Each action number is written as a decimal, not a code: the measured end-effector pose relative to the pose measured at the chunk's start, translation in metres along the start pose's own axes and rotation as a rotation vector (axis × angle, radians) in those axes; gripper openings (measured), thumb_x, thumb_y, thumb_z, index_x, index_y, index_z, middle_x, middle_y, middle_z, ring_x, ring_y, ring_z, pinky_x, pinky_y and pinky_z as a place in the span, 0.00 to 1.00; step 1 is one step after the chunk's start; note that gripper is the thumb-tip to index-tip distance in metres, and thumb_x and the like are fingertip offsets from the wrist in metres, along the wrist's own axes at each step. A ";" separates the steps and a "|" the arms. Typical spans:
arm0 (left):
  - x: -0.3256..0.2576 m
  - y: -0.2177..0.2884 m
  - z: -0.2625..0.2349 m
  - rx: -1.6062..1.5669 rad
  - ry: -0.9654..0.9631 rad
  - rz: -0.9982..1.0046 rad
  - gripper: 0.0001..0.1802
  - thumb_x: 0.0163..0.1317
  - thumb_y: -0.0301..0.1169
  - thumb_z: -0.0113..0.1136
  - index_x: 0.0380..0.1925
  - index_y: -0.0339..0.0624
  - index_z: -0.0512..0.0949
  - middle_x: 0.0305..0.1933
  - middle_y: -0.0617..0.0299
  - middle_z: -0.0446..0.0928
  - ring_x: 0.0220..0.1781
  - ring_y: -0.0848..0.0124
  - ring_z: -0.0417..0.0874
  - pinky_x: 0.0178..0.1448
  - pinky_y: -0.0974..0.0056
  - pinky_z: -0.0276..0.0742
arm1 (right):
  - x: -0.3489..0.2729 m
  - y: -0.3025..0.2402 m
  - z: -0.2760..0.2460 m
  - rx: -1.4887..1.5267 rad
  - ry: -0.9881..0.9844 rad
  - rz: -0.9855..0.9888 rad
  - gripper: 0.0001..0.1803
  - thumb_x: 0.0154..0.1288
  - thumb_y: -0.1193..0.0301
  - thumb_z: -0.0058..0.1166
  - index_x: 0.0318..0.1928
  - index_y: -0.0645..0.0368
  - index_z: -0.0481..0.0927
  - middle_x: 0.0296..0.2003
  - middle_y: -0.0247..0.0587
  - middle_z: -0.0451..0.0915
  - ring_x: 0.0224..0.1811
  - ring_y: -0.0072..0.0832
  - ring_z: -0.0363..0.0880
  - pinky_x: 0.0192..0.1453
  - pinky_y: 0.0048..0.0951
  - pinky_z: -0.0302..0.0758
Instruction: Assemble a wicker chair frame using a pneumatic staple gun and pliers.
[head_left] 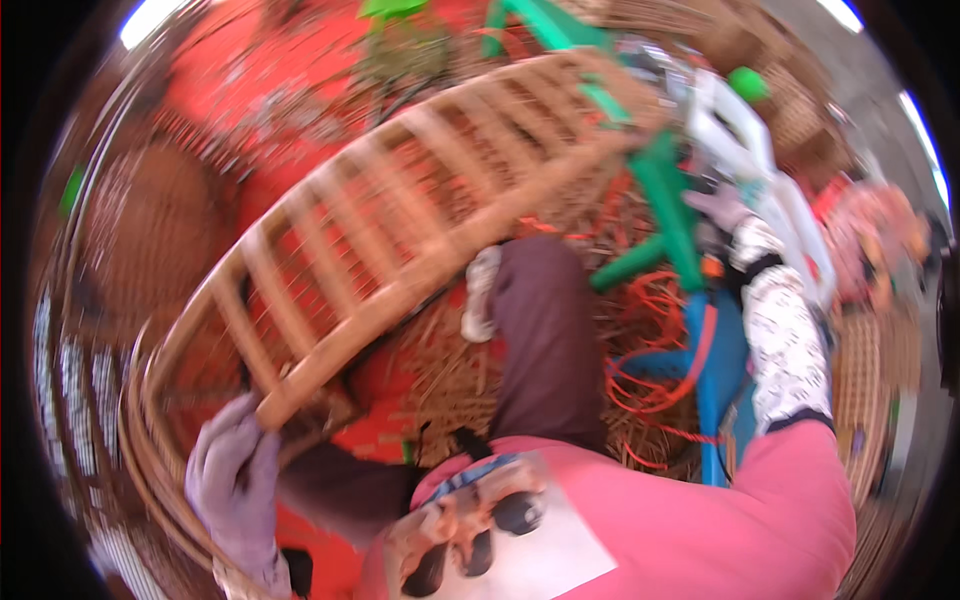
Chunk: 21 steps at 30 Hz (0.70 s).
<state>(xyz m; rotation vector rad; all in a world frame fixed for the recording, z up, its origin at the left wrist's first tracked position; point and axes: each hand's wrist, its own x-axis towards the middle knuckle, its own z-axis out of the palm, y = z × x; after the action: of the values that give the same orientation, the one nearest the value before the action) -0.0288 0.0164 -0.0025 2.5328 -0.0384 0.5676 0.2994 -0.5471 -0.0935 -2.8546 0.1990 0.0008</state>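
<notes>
A long slatted frame of light brown wood or rattan (370, 315) slants across the middle, its near end low at the left and its far end at the upper right. My left hand (235, 470), in a pale glove, is closed round the near end. The far end lies by a green plastic stool (665, 190). My right hand (720, 205), also gloved, reaches out at the right beside a white plastic chair-like piece (735, 120). Something dark lies by its fingers. Motion blur hides whether those fingers hold it.
Orange-red strapping (650, 385) coils beside a blue plastic stool (715, 375). Cut strips and scraps litter the red floor (240, 70). A large woven brown piece (155, 230) stands at the left, with bent canes near my left arm. A pink bundle (870, 235) lies at the far right.
</notes>
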 end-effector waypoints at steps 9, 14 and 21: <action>-0.008 -0.008 0.004 -0.042 0.150 0.073 0.13 0.41 0.24 0.70 0.27 0.40 0.77 0.34 0.57 0.79 0.33 0.60 0.81 0.36 0.62 0.76 | 0.019 0.027 -0.039 0.549 -0.237 0.173 0.07 0.50 0.68 0.54 0.25 0.59 0.73 0.17 0.33 0.71 0.17 0.25 0.69 0.21 0.27 0.66; -0.012 -0.008 0.010 0.019 0.222 0.176 0.13 0.41 0.21 0.70 0.29 0.38 0.77 0.34 0.56 0.78 0.35 0.60 0.81 0.39 0.61 0.77 | -0.119 -0.088 -0.151 0.990 -0.286 -0.125 0.18 0.50 0.68 0.55 0.41 0.62 0.68 0.30 0.35 0.70 0.26 0.24 0.73 0.27 0.27 0.76; -0.025 0.003 0.003 0.059 0.266 0.222 0.14 0.38 0.25 0.71 0.28 0.42 0.78 0.33 0.60 0.76 0.34 0.61 0.79 0.38 0.60 0.76 | -0.234 -0.268 -0.157 0.960 -0.535 -0.355 0.28 0.46 0.69 0.58 0.48 0.67 0.67 0.27 0.38 0.71 0.22 0.26 0.74 0.25 0.27 0.76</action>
<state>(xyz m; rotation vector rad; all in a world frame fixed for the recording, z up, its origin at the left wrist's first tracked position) -0.0505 0.0102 -0.0131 2.5040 -0.2105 1.0027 0.1015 -0.3041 0.1360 -1.8112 -0.3345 0.4566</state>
